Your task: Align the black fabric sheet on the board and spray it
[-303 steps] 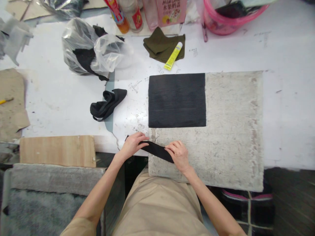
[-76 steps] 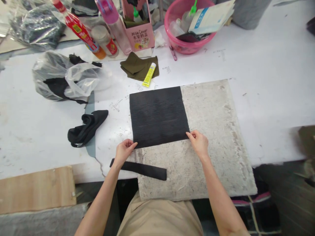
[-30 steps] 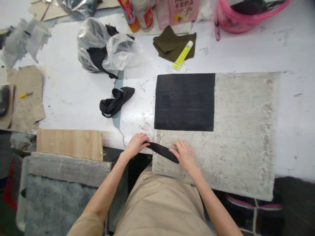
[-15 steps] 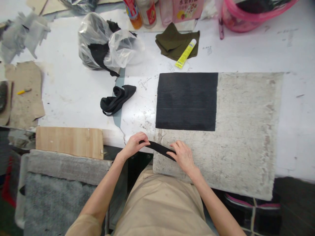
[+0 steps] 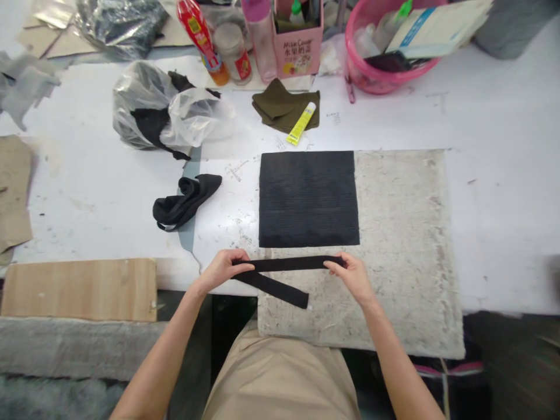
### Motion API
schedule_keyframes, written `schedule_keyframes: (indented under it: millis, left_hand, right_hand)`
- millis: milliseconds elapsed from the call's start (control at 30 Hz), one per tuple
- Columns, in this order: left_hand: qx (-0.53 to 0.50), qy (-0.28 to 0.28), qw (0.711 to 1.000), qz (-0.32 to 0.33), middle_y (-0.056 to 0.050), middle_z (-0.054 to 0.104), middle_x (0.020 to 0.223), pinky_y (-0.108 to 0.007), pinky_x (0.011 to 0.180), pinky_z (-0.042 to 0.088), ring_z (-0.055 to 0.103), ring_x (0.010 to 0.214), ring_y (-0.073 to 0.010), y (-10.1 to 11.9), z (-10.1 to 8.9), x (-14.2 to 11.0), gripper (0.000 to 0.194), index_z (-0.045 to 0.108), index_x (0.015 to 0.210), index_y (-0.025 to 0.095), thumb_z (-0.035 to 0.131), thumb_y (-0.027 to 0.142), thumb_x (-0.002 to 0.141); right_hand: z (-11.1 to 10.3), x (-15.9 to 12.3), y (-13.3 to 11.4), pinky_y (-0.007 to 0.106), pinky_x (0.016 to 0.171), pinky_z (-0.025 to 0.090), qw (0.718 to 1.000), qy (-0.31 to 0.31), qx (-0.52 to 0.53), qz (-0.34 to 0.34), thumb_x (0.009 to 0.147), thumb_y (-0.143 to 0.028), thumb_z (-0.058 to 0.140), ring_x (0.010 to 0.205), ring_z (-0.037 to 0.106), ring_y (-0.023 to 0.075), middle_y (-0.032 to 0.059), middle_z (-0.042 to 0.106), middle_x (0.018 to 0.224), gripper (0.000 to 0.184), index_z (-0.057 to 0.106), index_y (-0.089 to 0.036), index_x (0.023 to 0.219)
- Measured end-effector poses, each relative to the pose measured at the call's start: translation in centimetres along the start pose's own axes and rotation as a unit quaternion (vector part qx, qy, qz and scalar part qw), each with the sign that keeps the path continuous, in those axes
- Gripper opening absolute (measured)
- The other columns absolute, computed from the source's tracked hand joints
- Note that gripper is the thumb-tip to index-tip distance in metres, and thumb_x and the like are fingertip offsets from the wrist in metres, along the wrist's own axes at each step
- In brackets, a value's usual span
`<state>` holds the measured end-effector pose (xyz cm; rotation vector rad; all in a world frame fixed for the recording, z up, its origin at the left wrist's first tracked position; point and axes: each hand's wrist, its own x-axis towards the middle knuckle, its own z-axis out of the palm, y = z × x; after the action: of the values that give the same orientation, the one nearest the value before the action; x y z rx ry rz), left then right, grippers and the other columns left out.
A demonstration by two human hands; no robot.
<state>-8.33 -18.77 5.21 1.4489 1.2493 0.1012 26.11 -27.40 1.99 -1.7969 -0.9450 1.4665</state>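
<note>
A black fabric strip (image 5: 291, 263) is stretched nearly level between my two hands, just below a dark ribbed sheet (image 5: 308, 199). My left hand (image 5: 225, 268) pinches it at the left, where it doubles back; a loose tail slants down to the right over the worn grey-white board (image 5: 406, 245). At the right, my right hand (image 5: 352, 274) grips the strip between thumb and fingers. The ribbed sheet lies flat on the board's upper left part. Left of it rests a rolled black cloth piece (image 5: 188, 201).
Farther back lie a yellow tube (image 5: 301, 123) on olive cloth (image 5: 275, 105) and a plastic bag (image 5: 144, 105) with black scraps. Bottles, a pink box (image 5: 298, 55) and a pink basin (image 5: 371, 81) line the back. A wooden board (image 5: 79, 290) sits at the left front edge.
My right hand has moved right, drawing the strip out straight, and a loose tail now shows below it. The view has shifted, bringing more of the table's back into sight.
</note>
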Motion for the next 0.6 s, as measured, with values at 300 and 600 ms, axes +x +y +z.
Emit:
schedule_keyframes:
  millis: [300, 600]
  left_hand:
    - [-0.126, 0.122, 0.982, -0.066, 0.003, 0.055, 0.057, -0.019, 0.046, 0.037, 0.047, 0.049, -0.0097, -0.2, 2.8, 4.6, 0.037, 0.062, 0.074, 0.016, 0.074, 0.05, 0.068]
    - [-0.142, 0.173, 0.971, -0.08, 0.003, 0.055, 0.056, -0.02, 0.042, 0.041, 0.049, 0.044, -0.0097, -0.2, 3.9, 5.6, 0.038, 0.062, 0.072, 0.017, 0.076, 0.051, 0.064]
  right_hand:
    - [-3.3, 2.6, 1.0, 0.026, 0.053, 0.035, 0.987, 0.14, -0.083, -0.012, 0.081, -0.059, 0.056, 0.044, 0.046, 0.0125, -0.0046, 0.052, 0.045, 0.041, 0.05, -0.022, 0.063]
    - [-4.2, 3.1, 1.6, 0.027, 0.054, 0.03, 0.951, 0.213, -0.224, -0.002, 0.084, -0.07, 0.042, 0.048, 0.045, 0.0136, -0.0008, 0.055, 0.051, 0.054, 0.055, -0.021, 0.064]
